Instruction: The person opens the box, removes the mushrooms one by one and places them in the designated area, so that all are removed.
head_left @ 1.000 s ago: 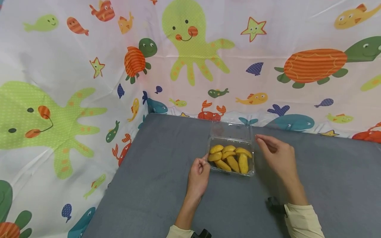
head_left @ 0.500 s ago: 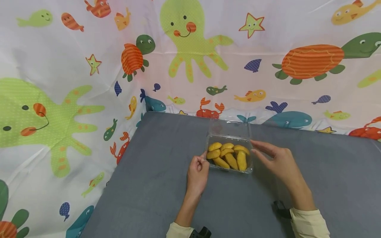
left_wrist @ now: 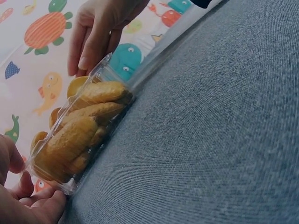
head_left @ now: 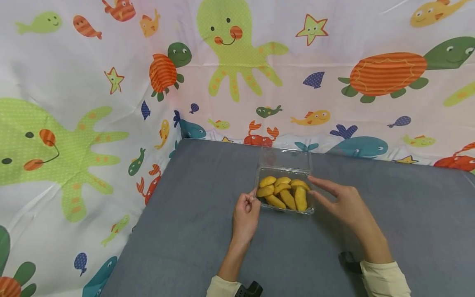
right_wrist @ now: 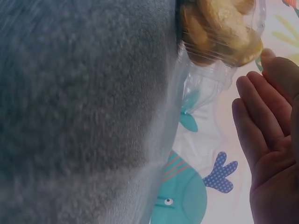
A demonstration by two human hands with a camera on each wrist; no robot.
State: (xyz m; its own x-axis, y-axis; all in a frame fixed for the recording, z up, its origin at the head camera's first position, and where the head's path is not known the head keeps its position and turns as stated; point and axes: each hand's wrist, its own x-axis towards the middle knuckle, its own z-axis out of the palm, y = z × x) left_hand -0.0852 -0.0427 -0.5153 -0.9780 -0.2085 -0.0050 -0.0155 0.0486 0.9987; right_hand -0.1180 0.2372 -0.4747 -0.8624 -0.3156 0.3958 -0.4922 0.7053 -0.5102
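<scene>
A clear plastic clamshell box [head_left: 311, 210] stands on the grey cloth with its lid [head_left: 285, 159] folded back away from me. Inside lie several yellow-brown mushroom-shaped pieces [head_left: 301, 199], stems and rounded caps showing. At the box's left side my left hand [head_left: 246, 216] pinches the edge between thumb and fingers, seen closer in the left wrist view, where the hand [left_wrist: 32, 200] is at the lower left. My right hand [head_left: 349, 206] hovers at the right rim, thumb and forefinger extended and parted, fingertips close over the pieces. Nothing shows between its fingers in the right wrist view.
Grey cloth [head_left: 185, 214] covers the table around the box. Behind and to the left hangs a white curtain [head_left: 274, 86] printed with sea animals, its lower edge meeting the table close behind the lid. Dark wrist cameras [head_left: 250, 289] sit on both sleeves.
My right hand has come left from beside the box to its right rim, and its thumb and forefinger have spread apart. My left hand stays at the left edge. The head view has shifted slightly.
</scene>
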